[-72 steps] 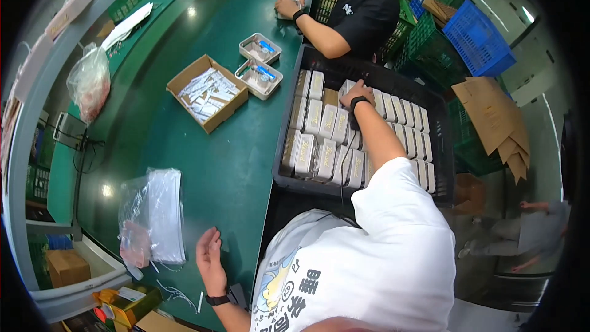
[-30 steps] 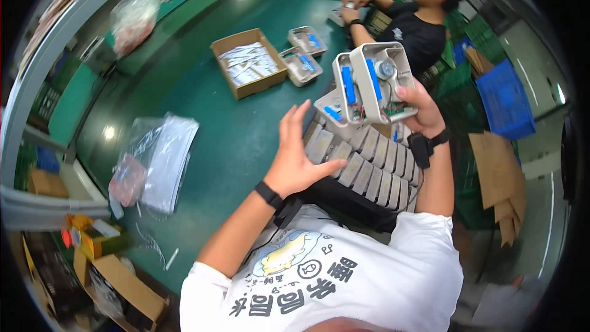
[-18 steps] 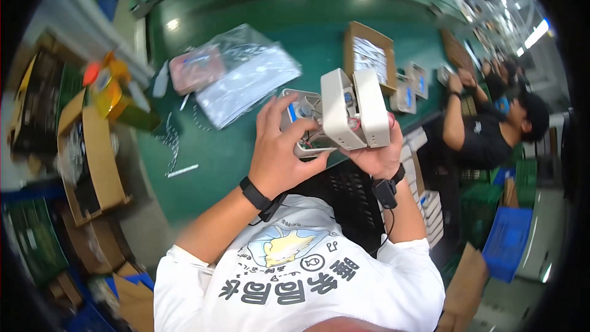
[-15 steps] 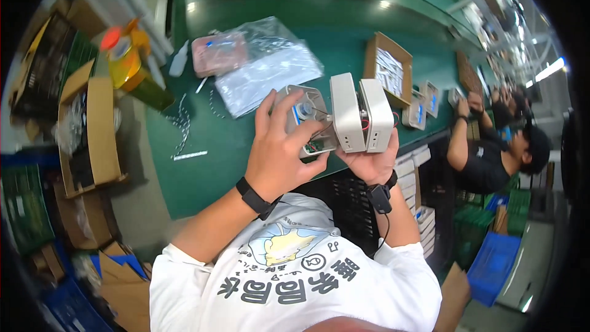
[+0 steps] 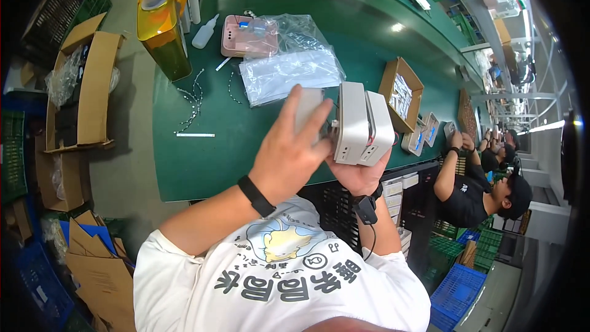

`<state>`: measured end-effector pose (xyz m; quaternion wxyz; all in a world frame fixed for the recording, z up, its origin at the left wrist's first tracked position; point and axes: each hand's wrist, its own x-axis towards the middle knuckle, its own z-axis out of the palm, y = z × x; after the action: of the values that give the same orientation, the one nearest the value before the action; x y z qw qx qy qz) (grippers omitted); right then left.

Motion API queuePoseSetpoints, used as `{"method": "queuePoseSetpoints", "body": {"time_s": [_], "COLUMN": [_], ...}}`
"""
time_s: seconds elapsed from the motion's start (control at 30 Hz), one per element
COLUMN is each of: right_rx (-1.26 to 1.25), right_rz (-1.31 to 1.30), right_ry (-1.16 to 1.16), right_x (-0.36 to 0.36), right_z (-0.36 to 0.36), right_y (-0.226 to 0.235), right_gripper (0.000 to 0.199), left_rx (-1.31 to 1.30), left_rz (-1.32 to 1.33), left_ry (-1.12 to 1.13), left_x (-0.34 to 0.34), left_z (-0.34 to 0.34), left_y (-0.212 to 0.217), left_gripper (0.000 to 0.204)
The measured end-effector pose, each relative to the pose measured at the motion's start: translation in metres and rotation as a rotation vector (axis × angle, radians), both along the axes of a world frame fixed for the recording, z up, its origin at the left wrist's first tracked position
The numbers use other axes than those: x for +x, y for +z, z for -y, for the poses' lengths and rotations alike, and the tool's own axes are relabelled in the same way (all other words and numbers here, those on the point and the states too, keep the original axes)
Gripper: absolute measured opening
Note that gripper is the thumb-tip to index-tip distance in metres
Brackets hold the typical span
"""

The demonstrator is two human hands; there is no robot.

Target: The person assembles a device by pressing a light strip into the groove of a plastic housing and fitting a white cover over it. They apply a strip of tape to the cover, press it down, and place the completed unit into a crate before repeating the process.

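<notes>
Pair of white casings (image 5: 351, 114) held side by side in right hand (image 5: 361, 178), at near edge of green table (image 5: 215, 169). A narrow gap is left between the two; a bit of red wire is seen in it, and small dark holes are noted in their lower ends. Weight appears to be taken by the right palm from below; the right fingers are largely hidden behind the casings, so whether they are spread or pressed together cannot be told.

Single casing (image 5: 309, 110), greyer, is gripped by left hand (image 5: 283, 157), just left of the pair. Left fingers are parted over its face; the thumb is bent in toward the lower edge, its exact contact blurred.

Beyond the hands, plastic bag (image 5: 301, 34) and white sheets (image 5: 289, 77) are laid on the table, with pink casing (image 5: 236, 43) beside them. Squeeze bottle (image 5: 204, 32) is found near yellow tin (image 5: 166, 40). Black-and-white cords (image 5: 196, 101) and white strip (image 5: 195, 135) are scattered to the left. To the right, cardboard box (image 5: 415, 80) is filled with white slips; open casings (image 5: 415, 142) with blue parts are placed just beside it.
</notes>
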<state>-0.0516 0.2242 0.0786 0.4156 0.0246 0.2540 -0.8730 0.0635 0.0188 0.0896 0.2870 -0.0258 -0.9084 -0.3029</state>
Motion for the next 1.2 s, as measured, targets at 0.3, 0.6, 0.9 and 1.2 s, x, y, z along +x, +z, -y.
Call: {"method": "queuePoseSetpoints", "body": {"time_s": [0.3,0.6,0.9,1.2], "right_rx": [0.591,1.767,1.648,1.376], "right_rz": [-0.477,-1.713,-1.999,-1.832], "right_ry": [-0.081,0.036,-0.021,0.053], "right_x": [-0.039,-0.009,0.041,0.021], "right_z": [-0.077,0.002,0.026,0.002], "right_y": [-0.011,0.039,0.014,0.015], "right_gripper": [0.070,0.092,0.095,0.086], "left_rx": [0.329,0.136,1.452,1.273], "left_rz": [0.160,0.221,0.010,0.487], "left_ry": [-0.103,-0.072,0.092,0.294], "left_x": [0.047,0.041,0.113,0.137], "left_z": [0.056,0.046,0.022,0.065], "left_y": [-0.075,-0.073,-0.119,-0.060], "left_gripper": [0.041,0.053,0.047,0.022]}}
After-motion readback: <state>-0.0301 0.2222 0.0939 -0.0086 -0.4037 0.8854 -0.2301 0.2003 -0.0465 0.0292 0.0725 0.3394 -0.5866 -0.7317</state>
